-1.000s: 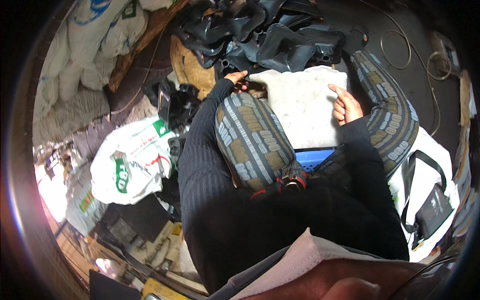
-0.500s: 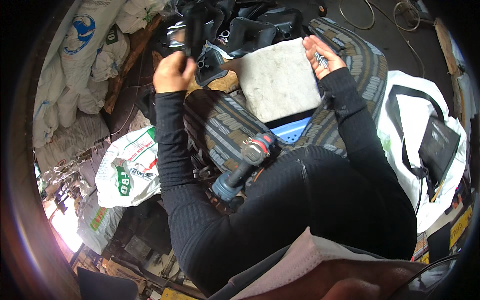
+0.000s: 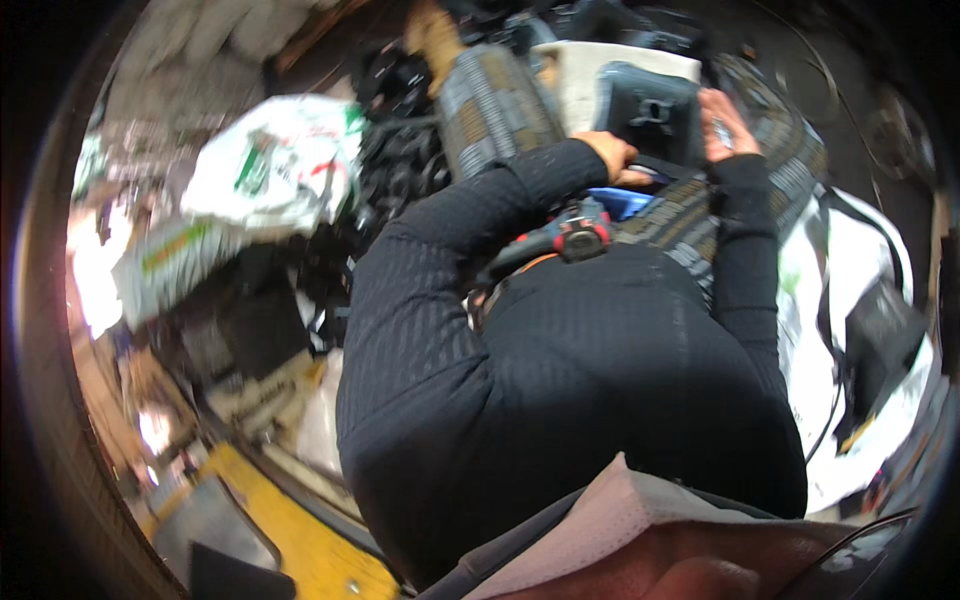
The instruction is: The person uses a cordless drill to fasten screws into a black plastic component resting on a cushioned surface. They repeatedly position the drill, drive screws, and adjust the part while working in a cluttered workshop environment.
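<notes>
Now both hands — left hand (image 3: 608, 155), right hand (image 3: 722, 125) — grip black plastic part (image 3: 650, 115).

A single head-worn fisheye camera is looking steeply down over the person's torso and lap. It is sitting close, bending edges toward its dark rim.

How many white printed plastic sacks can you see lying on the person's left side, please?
2: one white printed plastic sack lies beside the left knee, and a second, blurred sack lies lower left of it. Others may be hidden in the blurred clutter.
</notes>
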Available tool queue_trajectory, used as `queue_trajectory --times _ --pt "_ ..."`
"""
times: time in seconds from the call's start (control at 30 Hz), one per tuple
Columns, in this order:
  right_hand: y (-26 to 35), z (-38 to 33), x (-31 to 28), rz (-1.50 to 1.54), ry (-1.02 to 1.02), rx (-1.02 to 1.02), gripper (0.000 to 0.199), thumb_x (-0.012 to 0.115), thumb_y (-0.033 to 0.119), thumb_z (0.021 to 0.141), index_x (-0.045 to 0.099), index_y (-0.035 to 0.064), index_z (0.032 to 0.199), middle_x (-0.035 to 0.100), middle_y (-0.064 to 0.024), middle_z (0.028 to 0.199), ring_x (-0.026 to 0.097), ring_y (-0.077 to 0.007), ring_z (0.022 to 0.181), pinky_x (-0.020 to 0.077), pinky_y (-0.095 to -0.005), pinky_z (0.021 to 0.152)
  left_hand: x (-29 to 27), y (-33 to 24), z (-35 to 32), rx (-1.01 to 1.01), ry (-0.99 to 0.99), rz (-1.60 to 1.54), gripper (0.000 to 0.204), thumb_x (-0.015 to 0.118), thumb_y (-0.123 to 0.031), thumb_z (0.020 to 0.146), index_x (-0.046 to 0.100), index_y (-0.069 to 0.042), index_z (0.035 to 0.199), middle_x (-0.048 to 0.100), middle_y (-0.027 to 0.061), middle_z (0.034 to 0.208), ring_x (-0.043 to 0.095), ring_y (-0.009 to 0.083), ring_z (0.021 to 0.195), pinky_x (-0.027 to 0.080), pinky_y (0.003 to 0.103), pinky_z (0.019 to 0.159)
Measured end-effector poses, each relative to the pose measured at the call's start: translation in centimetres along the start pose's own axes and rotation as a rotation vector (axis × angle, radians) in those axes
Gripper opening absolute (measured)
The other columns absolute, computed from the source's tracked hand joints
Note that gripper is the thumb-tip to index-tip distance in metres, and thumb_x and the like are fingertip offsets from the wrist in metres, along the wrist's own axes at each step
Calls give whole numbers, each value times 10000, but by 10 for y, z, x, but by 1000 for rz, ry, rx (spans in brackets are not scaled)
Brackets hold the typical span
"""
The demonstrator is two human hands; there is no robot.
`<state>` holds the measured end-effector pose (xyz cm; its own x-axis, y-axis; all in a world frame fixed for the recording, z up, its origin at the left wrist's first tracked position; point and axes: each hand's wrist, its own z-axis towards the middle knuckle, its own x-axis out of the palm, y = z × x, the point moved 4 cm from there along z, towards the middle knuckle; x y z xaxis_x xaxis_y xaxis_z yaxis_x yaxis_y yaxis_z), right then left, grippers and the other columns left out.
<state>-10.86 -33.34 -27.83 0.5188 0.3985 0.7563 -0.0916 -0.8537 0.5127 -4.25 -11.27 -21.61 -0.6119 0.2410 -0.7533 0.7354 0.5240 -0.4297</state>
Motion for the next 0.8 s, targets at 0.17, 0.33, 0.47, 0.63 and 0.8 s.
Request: queue_trajectory --times 0.17,0.33,0.47,0.63,0.8 --pt "-30 32 -21 -57 -60 139 407 520 -19 916 479 25 1318 546 -109 1318 640 -106 811 494 -194 539 -11 -3 -100 -99 195 -951 611 496 -620 886 743 -62 912 705 102 889 638 197 898 448 340 871" --pt "-73 62 -6 -12 43 183 433 513 -14 918 449 27 1344 539 -119 1331 640 -109 802 453 -197 516 -6 14 -143 -202 -405 -1217 282 627 -272 908 693 -1 951 691 72 838 637 133 818 496 296 760" --pt "-61 62 -29 96 65 202 473 503 -35 904 402 -1 1365 521 -170 1337 649 -205 996 515 -253 597 -39 55 -194 -303 -993 -694 173 666 -135 863 689 -1 971 697 62 856 648 101 795 519 263 719" --pt "-57 45 -24 155 -23 198 433 469 -95 889 393 -94 1316 513 -234 1310 529 -307 1213 558 -359 905 -22 226 -254 -850 -587 166 442 736 -365 744 647 -249 1161 611 45 1150 546 287 1093 462 420 884" --pt "-46 13 7 297 -64 230 358 466 -111 900 479 -83 1257 548 -218 1270 523 -315 1218 536 -349 951 -21 259 -209 -895 -147 471 603 770 -385 707 575 -291 1270 473 36 1348 406 299 1249 361 494 1009"
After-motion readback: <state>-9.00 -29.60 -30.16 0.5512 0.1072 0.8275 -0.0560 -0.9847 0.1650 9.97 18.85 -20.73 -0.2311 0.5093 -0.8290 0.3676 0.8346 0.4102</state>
